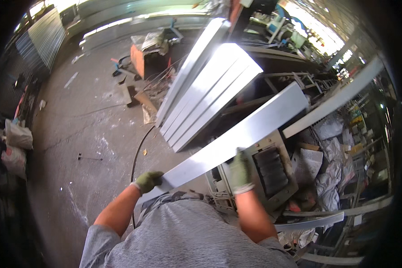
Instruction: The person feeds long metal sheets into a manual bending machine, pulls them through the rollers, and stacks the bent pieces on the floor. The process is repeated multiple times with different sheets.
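Taking the long metal panel (236,138) as the landmark, the far left of it is bare concrete floor (89,134), with two pale sacks (17,136) well apart at the dark edge and a thin black cable (137,152) curving down toward the panel's near end.

The left hand (147,181), in an olive-green glove, is clenched on that near end, the lower-left corner of the panel, just in front of the person's grey shirt. The panel is a flat, narrow, bright strip of sheet metal, pale grey and glossy, with clean straight edges. Its long axis runs diagonally from the left hand up and away to the right, so most of its length lies beyond both hands.

Above the panel's middle, a stack of similar ribbed sheets (210,89) lies on roughly the same diagonal, catching strong glare.

The right hand (241,172), also gloved, grips the panel's lower edge a little further along, fingers wrapped over it. Both hands sit on the near part of the strip, the left at the very end and the right closer to its middle.

Just under the panel by the right hand stands a grey machine (272,172) with a dark slotted opening. To the right of the panel's far end are another long strip (339,100) and cluttered racks.
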The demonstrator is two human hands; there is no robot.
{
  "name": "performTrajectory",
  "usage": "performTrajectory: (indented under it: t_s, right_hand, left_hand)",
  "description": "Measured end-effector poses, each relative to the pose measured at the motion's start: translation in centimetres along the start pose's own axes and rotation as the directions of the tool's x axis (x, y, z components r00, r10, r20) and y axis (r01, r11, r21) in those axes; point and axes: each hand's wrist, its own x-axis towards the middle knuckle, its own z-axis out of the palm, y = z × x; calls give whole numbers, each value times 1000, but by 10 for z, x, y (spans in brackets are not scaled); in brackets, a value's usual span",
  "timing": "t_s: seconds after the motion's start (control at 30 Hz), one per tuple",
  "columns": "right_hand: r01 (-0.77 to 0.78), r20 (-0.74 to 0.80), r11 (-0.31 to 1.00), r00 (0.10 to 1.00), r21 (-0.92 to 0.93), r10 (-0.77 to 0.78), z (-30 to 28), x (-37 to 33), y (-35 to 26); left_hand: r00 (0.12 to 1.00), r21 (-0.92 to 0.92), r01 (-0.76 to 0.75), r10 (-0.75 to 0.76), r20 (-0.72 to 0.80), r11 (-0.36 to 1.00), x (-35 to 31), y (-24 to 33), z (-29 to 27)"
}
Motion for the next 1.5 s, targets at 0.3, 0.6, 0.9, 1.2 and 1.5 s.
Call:
performTrajectory:
  t_s: [0.3,0.6,0.9,1.2,1.5]
  right_hand:
    - [-246,-166,890,930,384,329,61,49,-79]
    - [-244,-169,912,935,331,312,111,130,-23]
    - [-242,-161,922,940,302,300,154,239,46]
    - [-296,-112,906,933,302,342,165,338,81]
    - [-306,-64,932,944,194,323,144,411,105]
  left_hand:
    - [943,397,72,67,-325,915,14,16,-61]
    - [737,240,672,-601,-310,701,-150,-109,-86]
    - [364,-183,851,-803,-472,493,-226,-111,-28]
    - [324,-462,724,-845,-426,511,-142,-38,1]
    - [308,-448,728,-832,-462,518,-100,7,-14]
